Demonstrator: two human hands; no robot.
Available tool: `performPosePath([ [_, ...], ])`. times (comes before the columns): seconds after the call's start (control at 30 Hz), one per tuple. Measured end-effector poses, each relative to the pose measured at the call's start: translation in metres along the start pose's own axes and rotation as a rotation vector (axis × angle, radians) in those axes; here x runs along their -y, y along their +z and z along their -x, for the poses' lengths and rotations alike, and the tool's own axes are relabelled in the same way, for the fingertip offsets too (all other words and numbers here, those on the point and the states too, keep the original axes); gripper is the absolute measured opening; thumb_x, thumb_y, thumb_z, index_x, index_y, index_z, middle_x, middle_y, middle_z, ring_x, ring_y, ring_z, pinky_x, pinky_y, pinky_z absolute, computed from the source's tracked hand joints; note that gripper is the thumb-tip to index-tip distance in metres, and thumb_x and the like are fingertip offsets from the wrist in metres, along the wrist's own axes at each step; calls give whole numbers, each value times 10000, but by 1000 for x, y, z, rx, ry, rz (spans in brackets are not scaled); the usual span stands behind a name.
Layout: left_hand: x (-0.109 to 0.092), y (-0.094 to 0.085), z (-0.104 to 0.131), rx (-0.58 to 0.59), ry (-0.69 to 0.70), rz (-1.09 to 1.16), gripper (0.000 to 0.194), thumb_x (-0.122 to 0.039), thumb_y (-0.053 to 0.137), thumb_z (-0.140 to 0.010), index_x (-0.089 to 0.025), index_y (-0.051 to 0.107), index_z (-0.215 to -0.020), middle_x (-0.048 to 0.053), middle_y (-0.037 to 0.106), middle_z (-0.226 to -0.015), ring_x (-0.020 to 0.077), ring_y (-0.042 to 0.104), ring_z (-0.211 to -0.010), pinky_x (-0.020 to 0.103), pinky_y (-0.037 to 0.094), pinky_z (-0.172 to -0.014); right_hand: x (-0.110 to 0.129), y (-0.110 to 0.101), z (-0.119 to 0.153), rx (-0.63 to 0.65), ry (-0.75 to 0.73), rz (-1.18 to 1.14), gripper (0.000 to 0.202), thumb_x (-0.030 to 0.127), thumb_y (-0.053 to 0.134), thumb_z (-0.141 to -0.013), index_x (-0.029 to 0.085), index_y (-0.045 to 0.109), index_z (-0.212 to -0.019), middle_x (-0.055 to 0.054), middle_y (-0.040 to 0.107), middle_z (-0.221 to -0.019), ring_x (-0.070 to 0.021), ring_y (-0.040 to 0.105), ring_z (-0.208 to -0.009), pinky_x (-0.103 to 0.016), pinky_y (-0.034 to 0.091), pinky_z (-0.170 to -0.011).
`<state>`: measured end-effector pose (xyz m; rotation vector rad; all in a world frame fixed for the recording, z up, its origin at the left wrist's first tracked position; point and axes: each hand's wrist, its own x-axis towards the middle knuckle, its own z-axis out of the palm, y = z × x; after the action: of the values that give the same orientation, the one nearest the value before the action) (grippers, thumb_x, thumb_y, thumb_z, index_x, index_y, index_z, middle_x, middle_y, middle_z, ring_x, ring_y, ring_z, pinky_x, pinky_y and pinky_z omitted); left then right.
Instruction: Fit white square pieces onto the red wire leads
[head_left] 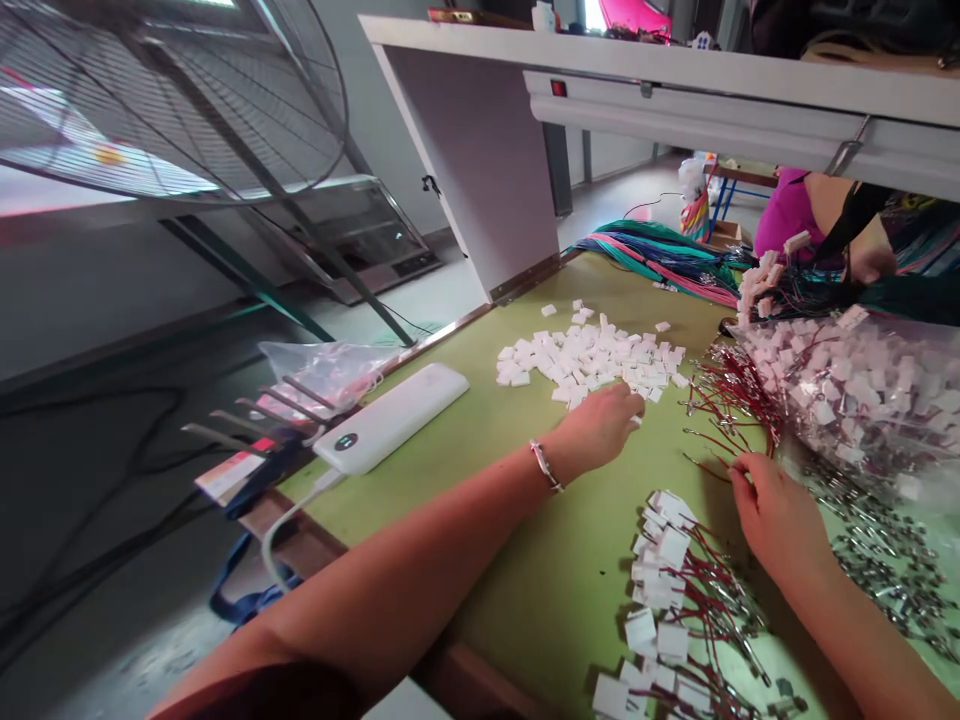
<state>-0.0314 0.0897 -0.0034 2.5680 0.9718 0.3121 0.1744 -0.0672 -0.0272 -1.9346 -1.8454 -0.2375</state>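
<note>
My left hand [600, 425] is closed at the near edge of a loose pile of white plastic connector housings [592, 355]. A small white connector housing [636, 421] shows at its fingertips. To the right, my right hand [776, 510] pinches a short red wire [709, 467] with a metal terminal at its free end. A bundle of similar red wires [739, 395] lies just beyond that hand. Between my forearms, white housings with red wires fitted [664, 570] lie in a column running toward me.
A clear bag of white connectors [862, 390] and scattered metal terminals [892, 560] lie at right. A white power bank [397, 415] with a cable sits at left. Coloured wire bundles [660, 255] lie at the back, below a white shelf [660, 60]. A fan [172, 100] stands left; another person [787, 215] is beyond.
</note>
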Motion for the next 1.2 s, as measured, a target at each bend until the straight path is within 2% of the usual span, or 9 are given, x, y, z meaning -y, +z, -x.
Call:
performPosePath([
  [0.1,-9,2,0,-26,-124,445,105,-202,607,-794,-135,652,-862,39,596,-775,135,531,-705,267,430,-662,6,-6,1,24,35,-192,165,295,431,-918,207,543,-834,-20,644,-666,-161,573,-544,-282,399,-520],
  [0.23,-24,11,6,101,-335,1143,249,-232,690,-752,-129,685,-978,-23,565,-637,61,439,-534,222,372,-549,17,-13,1,80,38,-363,142,287,485,-900,209,580,-829,-9,662,-698,-146,597,-594,-264,448,-564],
  [0.3,-30,13,10,170,-409,1341,239,-241,701,-757,-130,706,-968,-11,600,-655,49,446,-521,223,368,-546,21,-16,1,73,21,-392,170,286,490,-905,212,597,-795,-10,666,-708,-143,605,-617,-264,458,-584],
  [0.4,-35,14,13,214,-468,1497,160,-229,713,-762,-116,714,-875,14,647,-701,45,514,-547,222,397,-576,25,-17,2,69,0,-406,203,271,479,-915,211,613,-774,-10,662,-706,-132,602,-622,-264,461,-596],
  [0.67,-38,13,13,337,-454,1499,161,-232,737,-749,-104,645,-779,2,643,-585,49,548,-485,204,398,-518,23,-16,3,83,-45,-337,212,269,468,-924,205,616,-786,-16,652,-710,-130,594,-632,-276,443,-605],
  [0.93,-41,17,15,354,-323,1404,308,-337,794,-667,-123,603,-780,24,685,-642,72,576,-471,220,422,-467,24,-14,6,-36,-195,-37,282,226,414,-944,193,579,-717,-20,590,-639,-135,517,-551,-278,329,-532],
  [1.07,-42,23,15,365,-251,1303,340,-394,779,-674,-116,642,-812,4,661,-619,68,566,-471,225,437,-474,24,-11,5,0,-227,-91,271,190,394,-949,186,578,-749,-26,590,-656,-141,532,-588,-271,339,-558],
  [1.2,-41,23,15,424,-235,1248,309,-402,755,-697,-127,650,-792,-24,628,-558,47,503,-412,212,400,-442,19,-7,7,82,-230,-181,252,197,391,-945,197,565,-762,-16,592,-662,-140,531,-582,-267,357,-558],
])
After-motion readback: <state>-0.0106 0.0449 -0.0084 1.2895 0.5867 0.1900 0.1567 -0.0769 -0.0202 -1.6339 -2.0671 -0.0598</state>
